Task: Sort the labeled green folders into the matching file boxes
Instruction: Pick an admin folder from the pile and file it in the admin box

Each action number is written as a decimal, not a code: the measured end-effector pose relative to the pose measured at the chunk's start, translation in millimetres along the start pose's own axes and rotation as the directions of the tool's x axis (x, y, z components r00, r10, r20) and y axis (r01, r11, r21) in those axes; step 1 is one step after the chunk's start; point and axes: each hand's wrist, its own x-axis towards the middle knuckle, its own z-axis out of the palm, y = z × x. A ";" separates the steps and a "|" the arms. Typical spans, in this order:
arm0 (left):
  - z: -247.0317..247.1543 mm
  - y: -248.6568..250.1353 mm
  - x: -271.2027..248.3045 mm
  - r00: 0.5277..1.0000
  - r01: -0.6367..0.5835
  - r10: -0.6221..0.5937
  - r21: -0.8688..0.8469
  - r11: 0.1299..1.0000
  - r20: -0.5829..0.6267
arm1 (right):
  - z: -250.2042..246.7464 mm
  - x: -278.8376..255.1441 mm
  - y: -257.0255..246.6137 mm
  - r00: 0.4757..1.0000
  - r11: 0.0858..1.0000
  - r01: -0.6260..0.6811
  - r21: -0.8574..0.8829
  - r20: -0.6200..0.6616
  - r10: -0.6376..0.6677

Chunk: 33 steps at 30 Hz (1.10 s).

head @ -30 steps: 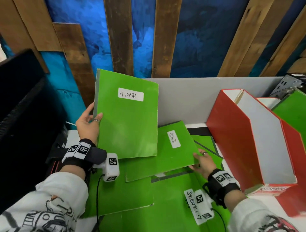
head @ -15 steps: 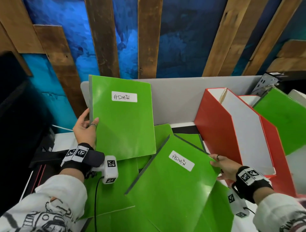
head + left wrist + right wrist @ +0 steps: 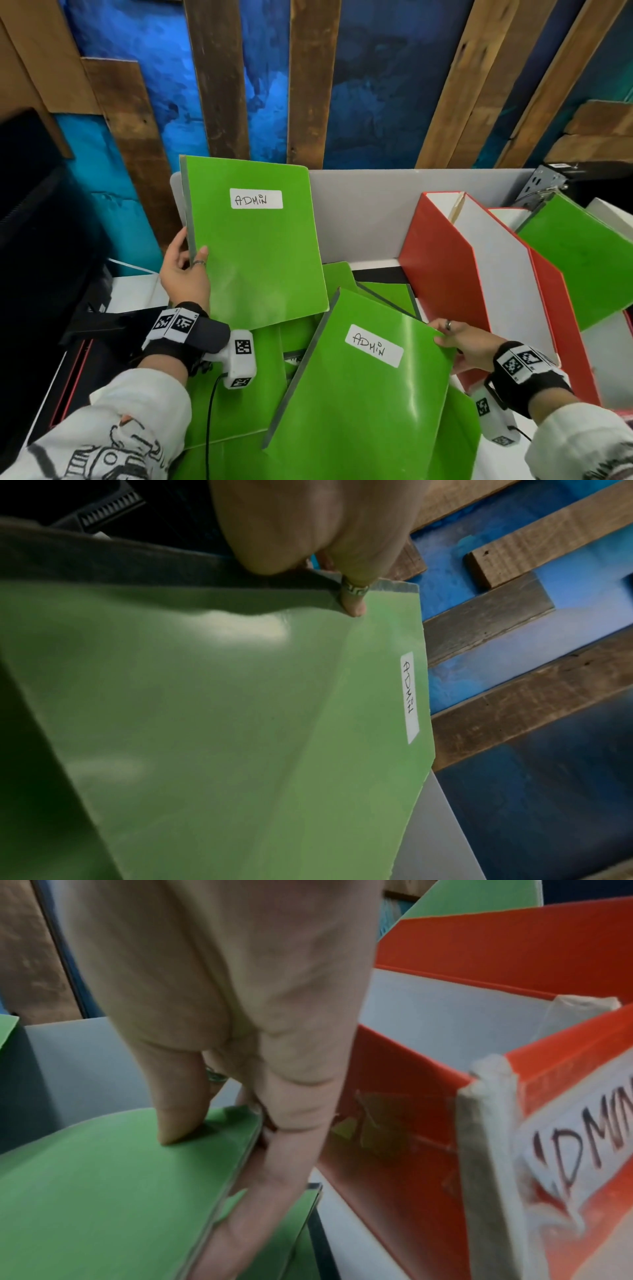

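Where the view starts, nearest the camera, two pale printed sleeves [image 3: 102, 442] reach in, each wrist wearing a black strap with coded tags.

Right hand [image 3: 469, 346]: pinches the right edge of a green folder [image 3: 363, 404], thumb on the cover, fingers curled beneath. White label reads "ADMIN". This folder is lifted and tilted, its spine low to the left, over the pile of loose green folders [image 3: 239, 394]. It sits just beside the near red file box [image 3: 445, 274].

Left hand [image 3: 185, 274]: grips the spine edge of a second green folder [image 3: 257, 246], thumb on the front, fingers behind. Label also reads "ADMIN". It is held upright above the pile, in front of the grey divider panel [image 3: 359, 212].

Surface: white desk [image 3: 137, 291], mostly covered by the folder pile; a dark strip shows between the folders and the red box.

Boxes: near red box has a white interior; the right wrist view shows a taped label on its front reading "DMIN", the first letter cut off [image 3: 582, 1137]. A second red box [image 3: 555, 301] stands touching it to the right, holding a tilted green folder [image 3: 582, 260].

Left side: a large dark object [image 3: 41, 222], identity cannot be told.

Room: blue painted wall [image 3: 370, 85] crossed by slanted wooden planks [image 3: 308, 82].
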 end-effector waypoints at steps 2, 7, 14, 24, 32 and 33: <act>-1.4 0.8 -0.8 1.000 -0.010 0.010 -0.003 1.000 -0.004 | -5.0 -5.8 -3.5 1.000 0.999 0.023 -0.030 0.012 -0.022; -5.9 2.3 0.6 0.999 -0.023 0.023 -0.020 1.000 -0.031 | -21.7 -12.9 -2.7 1.000 0.995 0.028 -0.095 -0.009 -0.029; 2.5 -1.1 -6.2 0.994 0.037 -0.032 -0.051 0.998 0.101 | -16.5 -12.5 -11.3 0.991 0.990 0.133 -0.039 -0.019 -0.134; 15.8 -13.5 -47.3 0.870 0.368 -0.342 -0.004 0.930 0.355 | 18.5 2.4 -45.3 0.920 0.917 0.381 0.121 -0.152 -0.362; 28.1 10.6 -108.2 0.713 0.497 -0.506 0.158 0.853 0.486 | 35.5 5.4 -51.1 0.817 0.794 0.557 0.243 -0.334 -0.471; 30.1 7.8 -117.1 0.688 0.489 -0.508 0.186 0.852 0.518 | 33.8 3.8 -50.8 0.800 0.781 0.575 0.243 -0.365 -0.476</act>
